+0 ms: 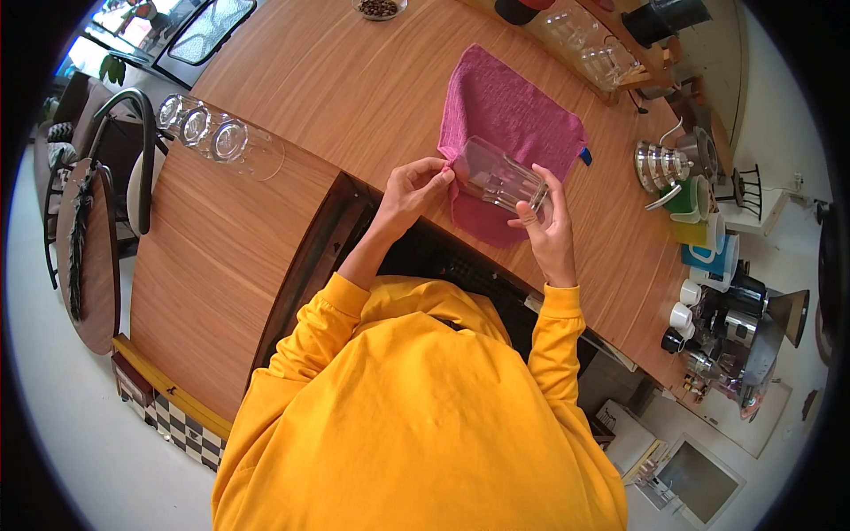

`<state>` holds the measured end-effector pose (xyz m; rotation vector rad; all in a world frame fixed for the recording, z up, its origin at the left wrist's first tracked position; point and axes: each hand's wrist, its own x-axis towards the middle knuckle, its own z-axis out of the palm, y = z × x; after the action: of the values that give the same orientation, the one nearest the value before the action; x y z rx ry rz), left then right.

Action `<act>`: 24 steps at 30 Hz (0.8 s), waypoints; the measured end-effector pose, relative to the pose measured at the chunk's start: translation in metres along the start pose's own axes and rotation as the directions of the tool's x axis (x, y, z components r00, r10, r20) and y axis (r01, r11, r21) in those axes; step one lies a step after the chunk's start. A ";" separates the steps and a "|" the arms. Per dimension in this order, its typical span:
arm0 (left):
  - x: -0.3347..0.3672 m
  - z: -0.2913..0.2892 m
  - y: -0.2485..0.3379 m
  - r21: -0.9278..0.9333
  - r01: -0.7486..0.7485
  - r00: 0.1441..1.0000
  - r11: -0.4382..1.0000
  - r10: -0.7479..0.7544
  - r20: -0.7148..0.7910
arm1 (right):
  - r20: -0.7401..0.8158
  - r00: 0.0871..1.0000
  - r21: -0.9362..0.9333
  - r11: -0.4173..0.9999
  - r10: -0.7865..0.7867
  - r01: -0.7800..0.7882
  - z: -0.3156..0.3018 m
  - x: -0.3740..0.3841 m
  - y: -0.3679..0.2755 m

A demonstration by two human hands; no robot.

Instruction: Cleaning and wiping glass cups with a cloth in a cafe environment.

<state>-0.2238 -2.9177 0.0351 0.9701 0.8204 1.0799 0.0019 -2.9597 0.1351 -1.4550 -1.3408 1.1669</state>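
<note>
A clear drinking glass lies sideways in front of me, its thick base toward the right. The fingers and thumb of my right hand are closed round that base end. At the other end, my left hand pinches the edge of a pink cloth beside the glass's mouth. Most of the cloth spreads over the wooden table beyond the glass, and part of it hangs below the glass toward me. Three upturned clear glasses stand in a row on the table to the left.
A bowl of brown beans sits at the far edge. Along the right stand a metal kettle, coloured pitchers and white cups. Glass servers rest by a wooden shelf at the far right. A dark open recess cuts into the table before me.
</note>
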 end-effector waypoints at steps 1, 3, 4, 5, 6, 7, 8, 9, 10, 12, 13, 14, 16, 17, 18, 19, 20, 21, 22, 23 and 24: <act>0.001 0.000 0.000 -0.015 0.018 1.000 1.000 -0.018 -0.009 | 0.050 0.995 -0.080 0.992 -0.089 0.093 0.000 -0.001 -0.001; -0.001 0.000 0.001 -0.005 0.000 1.000 1.000 0.000 -0.014 | 0.036 0.995 -0.072 0.993 -0.094 0.097 -0.001 -0.001 0.001; -0.001 0.001 0.001 0.005 -0.020 1.000 1.000 0.020 -0.022 | 0.026 0.995 -0.062 0.993 -0.101 0.102 -0.001 -0.001 0.004; -0.001 0.001 0.002 0.005 -0.021 1.000 1.000 0.021 -0.022 | 0.026 0.994 -0.063 0.993 -0.102 0.103 -0.003 0.000 0.008; 0.000 0.002 0.003 -0.003 -0.017 1.000 1.000 0.017 -0.014 | -0.047 0.998 0.057 0.998 -0.037 0.039 -0.004 0.002 0.015; -0.001 0.003 0.003 -0.010 -0.012 1.000 1.000 0.012 -0.006 | -0.110 0.993 0.182 0.983 0.039 -0.018 -0.004 0.002 0.019; -0.001 0.003 0.004 -0.010 -0.011 1.000 1.000 0.011 -0.006 | -0.110 0.993 0.182 0.983 0.039 -0.019 -0.004 0.003 0.022; -0.002 0.003 0.004 0.002 -0.010 1.000 1.000 0.010 0.005 | -0.138 0.988 0.113 0.992 0.071 -0.055 -0.004 0.003 0.024; -0.001 0.003 0.004 0.013 -0.010 1.000 1.000 0.010 0.014 | -0.167 0.981 0.044 0.995 0.099 -0.093 -0.003 0.005 0.024; 0.000 0.002 0.003 -0.001 -0.013 1.000 1.000 0.013 0.017 | -0.102 0.993 0.063 0.996 0.065 -0.059 -0.006 0.003 0.015; -0.001 0.002 0.003 -0.016 -0.014 1.000 1.000 0.014 0.023 | -0.040 0.999 0.084 0.996 0.031 -0.028 -0.008 0.001 0.012; -0.001 0.002 0.003 -0.016 -0.013 1.000 1.000 0.014 0.023 | -0.040 0.999 0.085 0.996 0.032 -0.029 -0.010 0.000 0.011; -0.001 0.002 0.003 -0.060 -0.002 0.999 0.998 0.005 0.045 | 0.042 0.994 -0.063 0.992 -0.102 0.105 -0.012 -0.001 0.011; -0.001 0.002 0.002 -0.059 -0.002 0.999 0.998 0.005 0.044 | 0.043 0.994 -0.062 0.993 -0.103 0.105 -0.011 -0.001 0.010; -0.001 0.002 0.001 -0.036 -0.017 0.999 0.999 0.018 0.036 | 0.019 0.997 0.011 0.998 -0.068 0.068 -0.009 -0.001 0.007; -0.001 0.002 0.001 -0.012 -0.031 0.999 0.999 0.031 0.029 | -0.005 0.999 0.085 0.996 -0.032 0.032 -0.009 -0.001 0.007; 0.000 0.002 0.002 -0.011 -0.031 0.999 0.999 0.031 0.030 | -0.005 0.999 0.086 0.996 -0.032 0.032 -0.009 0.000 0.008; 0.000 0.002 0.003 -0.021 -0.030 0.998 0.999 0.031 0.045 | -0.063 0.996 0.103 0.993 0.065 -0.059 -0.009 0.002 0.011; 0.000 0.003 0.004 -0.032 -0.030 0.998 0.999 0.032 0.059 | -0.118 0.980 0.123 0.981 0.162 -0.148 -0.009 0.004 0.013; 0.000 0.002 0.002 -0.032 -0.031 0.998 0.999 0.033 0.059 | -0.117 0.980 0.123 0.981 0.162 -0.148 -0.009 0.004 0.012; 0.000 0.001 -0.001 -0.015 -0.061 0.996 0.998 0.061 0.057 | -0.094 0.989 0.103 0.989 0.118 -0.108 -0.009 0.004 0.011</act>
<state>-0.2225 -2.9180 0.0342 1.0162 0.7394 1.1034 0.0130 -2.9567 0.1258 -1.5147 -1.1299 1.1984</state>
